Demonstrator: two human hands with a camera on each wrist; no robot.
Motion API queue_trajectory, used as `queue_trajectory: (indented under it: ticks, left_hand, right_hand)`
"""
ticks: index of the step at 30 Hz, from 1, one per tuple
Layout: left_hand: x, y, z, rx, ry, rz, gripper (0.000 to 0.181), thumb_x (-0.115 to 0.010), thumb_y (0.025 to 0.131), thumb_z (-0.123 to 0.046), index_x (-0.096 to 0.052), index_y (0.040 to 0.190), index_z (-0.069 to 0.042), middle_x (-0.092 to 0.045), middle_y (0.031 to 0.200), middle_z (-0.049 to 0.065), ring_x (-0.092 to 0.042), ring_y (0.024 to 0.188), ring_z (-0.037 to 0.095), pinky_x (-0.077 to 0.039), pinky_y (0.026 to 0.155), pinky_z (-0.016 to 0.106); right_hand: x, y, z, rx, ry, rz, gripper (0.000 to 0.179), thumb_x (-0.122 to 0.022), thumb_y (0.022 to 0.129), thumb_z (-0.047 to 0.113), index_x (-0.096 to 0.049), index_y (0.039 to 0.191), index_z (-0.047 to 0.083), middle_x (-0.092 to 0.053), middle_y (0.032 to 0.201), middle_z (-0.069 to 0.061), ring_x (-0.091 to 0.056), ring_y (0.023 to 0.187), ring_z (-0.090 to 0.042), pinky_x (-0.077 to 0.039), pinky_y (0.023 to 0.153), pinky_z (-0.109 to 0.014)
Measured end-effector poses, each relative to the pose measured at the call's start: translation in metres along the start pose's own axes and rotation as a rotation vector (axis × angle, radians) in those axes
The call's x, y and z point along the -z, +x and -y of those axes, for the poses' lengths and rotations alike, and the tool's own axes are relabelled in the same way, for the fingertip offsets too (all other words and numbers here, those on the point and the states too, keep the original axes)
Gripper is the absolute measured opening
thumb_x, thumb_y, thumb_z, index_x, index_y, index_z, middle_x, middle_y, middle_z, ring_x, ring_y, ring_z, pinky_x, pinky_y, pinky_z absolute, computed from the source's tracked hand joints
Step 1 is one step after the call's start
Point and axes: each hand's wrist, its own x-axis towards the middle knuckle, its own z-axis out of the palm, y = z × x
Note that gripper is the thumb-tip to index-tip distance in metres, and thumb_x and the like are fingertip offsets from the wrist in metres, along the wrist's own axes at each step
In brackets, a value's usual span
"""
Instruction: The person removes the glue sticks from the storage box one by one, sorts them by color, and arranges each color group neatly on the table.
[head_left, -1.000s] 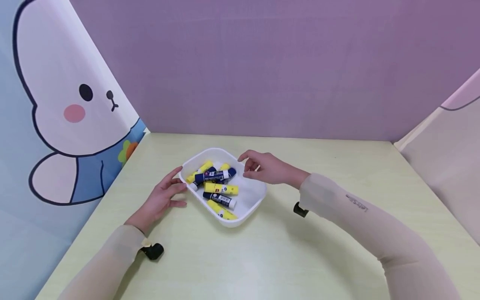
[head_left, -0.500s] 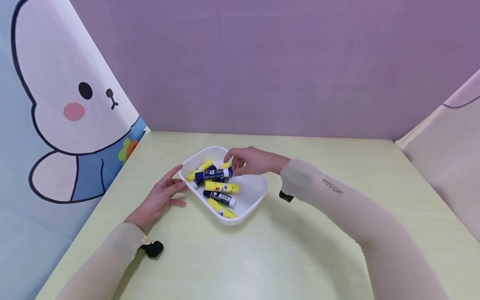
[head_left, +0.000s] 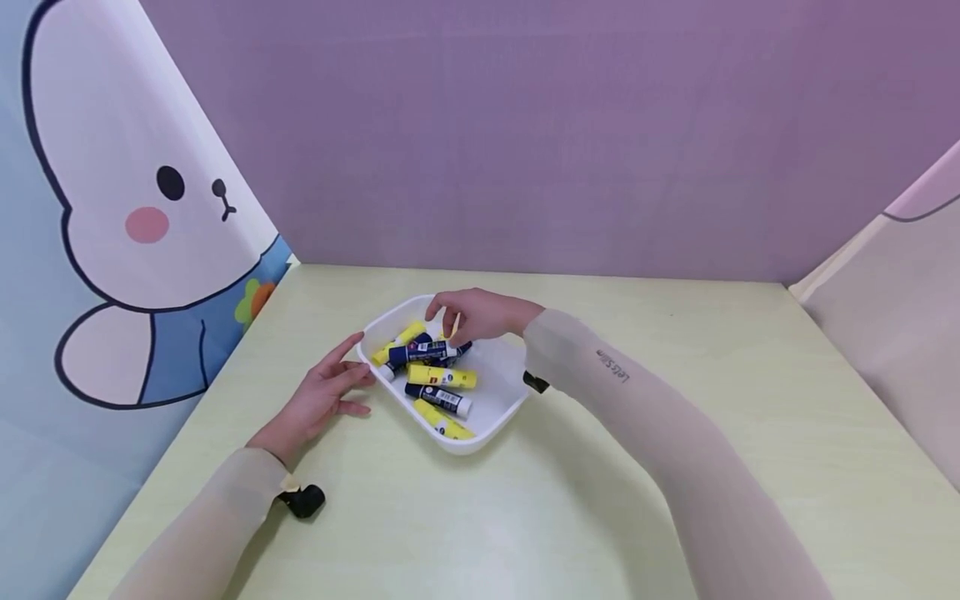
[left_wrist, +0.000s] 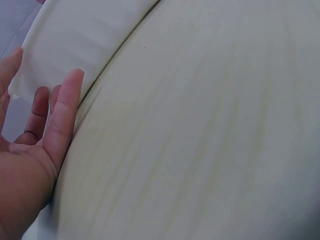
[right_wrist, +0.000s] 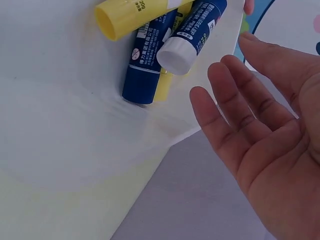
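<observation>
A white plastic basin [head_left: 501, 379] on the table holds several glue sticks, some yellow and some navy. Across the top of the pile lies a navy glue stick [head_left: 418, 351] with a white end; a yellow glue stick [head_left: 442, 377] lies in front of it. My left hand [head_left: 318, 398] rests at the basin's left side, fingers spread and fingertips at the rim. My right hand [head_left: 480, 315] hovers over the far right part of the basin, fingers bent loosely above the pile. In the right wrist view nothing is between its fingers, and a white-ended navy glue stick [right_wrist: 192, 37] lies beside them.
A pale wood-look table [head_left: 480, 525] extends around the basin. Behind it hangs a purple backdrop [head_left: 540, 142], with a cartoon-printed cloth [head_left: 142, 275] on the left and a pale cloth [head_left: 900, 308] on the right.
My right hand has moved left, from the basin's right rim to above the pile of glue sticks. The left hand and the basin have stayed in place.
</observation>
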Motion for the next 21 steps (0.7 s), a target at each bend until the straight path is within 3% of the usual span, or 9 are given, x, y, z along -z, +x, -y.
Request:
queue_trajectory:
  ticks: [9, 21]
  left_hand:
    - [-0.001, 0.001, 0.001, -0.004, 0.006, -0.007, 0.07, -0.061, 0.101, -0.025, -0.022, 0.16, -0.03, -0.059, 0.109, 0.001, -0.065, 0.1, 0.014, -0.062, 0.072, 0.035]
    - [-0.003, -0.001, 0.0, -0.002, -0.003, -0.012, 0.07, -0.059, 0.102, -0.022, -0.021, 0.16, -0.029, -0.061, 0.106, 0.0, -0.065, 0.099, 0.014, -0.062, 0.073, 0.035]
  right_hand:
    - [-0.008, 0.015, -0.005, -0.031, -0.008, -0.006, 0.055, -0.071, 0.092, 0.005, -0.05, 0.142, 0.012, -0.057, 0.126, -0.014, -0.057, 0.102, -0.023, -0.054, 0.084, -0.029]
    - [-0.021, 0.024, -0.004, -0.08, -0.029, 0.024, 0.051, -0.072, 0.091, 0.004, -0.055, 0.136, 0.018, -0.057, 0.119, -0.007, -0.057, 0.103, -0.022, -0.052, 0.091, -0.03]
